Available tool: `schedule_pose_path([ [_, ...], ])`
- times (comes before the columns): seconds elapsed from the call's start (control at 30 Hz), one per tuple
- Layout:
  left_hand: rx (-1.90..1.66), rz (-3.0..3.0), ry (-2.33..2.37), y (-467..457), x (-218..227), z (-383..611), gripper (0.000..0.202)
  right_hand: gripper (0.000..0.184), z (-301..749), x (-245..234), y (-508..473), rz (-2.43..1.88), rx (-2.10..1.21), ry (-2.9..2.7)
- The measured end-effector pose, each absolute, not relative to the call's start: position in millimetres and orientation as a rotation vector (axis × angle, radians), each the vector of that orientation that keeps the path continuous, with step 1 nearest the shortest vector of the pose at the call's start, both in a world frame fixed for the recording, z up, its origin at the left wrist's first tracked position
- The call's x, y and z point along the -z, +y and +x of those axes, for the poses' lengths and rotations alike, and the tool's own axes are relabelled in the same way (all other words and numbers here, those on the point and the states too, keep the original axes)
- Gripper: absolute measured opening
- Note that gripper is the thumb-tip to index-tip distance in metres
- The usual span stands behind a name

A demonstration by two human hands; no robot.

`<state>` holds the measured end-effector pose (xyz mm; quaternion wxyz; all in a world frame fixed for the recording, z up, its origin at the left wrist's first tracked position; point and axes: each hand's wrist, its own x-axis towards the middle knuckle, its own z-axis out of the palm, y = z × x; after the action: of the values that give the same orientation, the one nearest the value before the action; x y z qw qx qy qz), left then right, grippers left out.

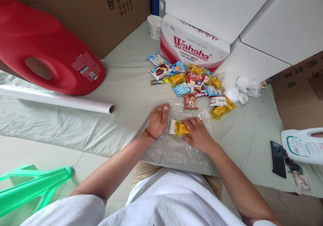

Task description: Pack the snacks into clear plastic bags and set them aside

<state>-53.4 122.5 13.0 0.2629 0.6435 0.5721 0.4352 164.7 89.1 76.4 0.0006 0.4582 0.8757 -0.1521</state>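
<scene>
A clear plastic bag [176, 148] lies flat on the pale sheet in front of me. My left hand [157, 120], with a red string at the wrist, rests on the bag's left part with fingers curled onto the film. My right hand [198, 133] grips a yellow snack packet [179, 128] at the bag, fingers closed round it. Beyond the bag lies a pile of several wrapped snacks [194, 83] in blue, yellow, red and brown wrappers.
A Wahaha water carton [193, 46] and white boxes [252, 24] stand behind the snacks, with crumpled clear bags [239, 88] beside them. A red plastic stool [42, 44] and white tube [58, 100] lie left. A black phone [277, 158] and white jug [304, 145] sit right; a green stool [32, 185] is near left.
</scene>
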Motion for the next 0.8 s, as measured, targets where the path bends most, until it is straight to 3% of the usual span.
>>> schedule_pose_path([
  [0.4, -1.124, 1.869, 1.565, 121, -12, -54, 0.064, 0.069, 165, -78, 81, 1.441, 0.494, 2.937],
  [0.6, -1.156, 1.759, 1.544, 123, -10, -56, 0.065, 0.024, 210, -84, 5, 1.516, 0.662, 3.104],
  [0.8, -1.177, 1.596, 1.499, 122, -11, -59, 0.063, 0.033, 232, -45, -35, 1.466, 0.681, 3.04],
])
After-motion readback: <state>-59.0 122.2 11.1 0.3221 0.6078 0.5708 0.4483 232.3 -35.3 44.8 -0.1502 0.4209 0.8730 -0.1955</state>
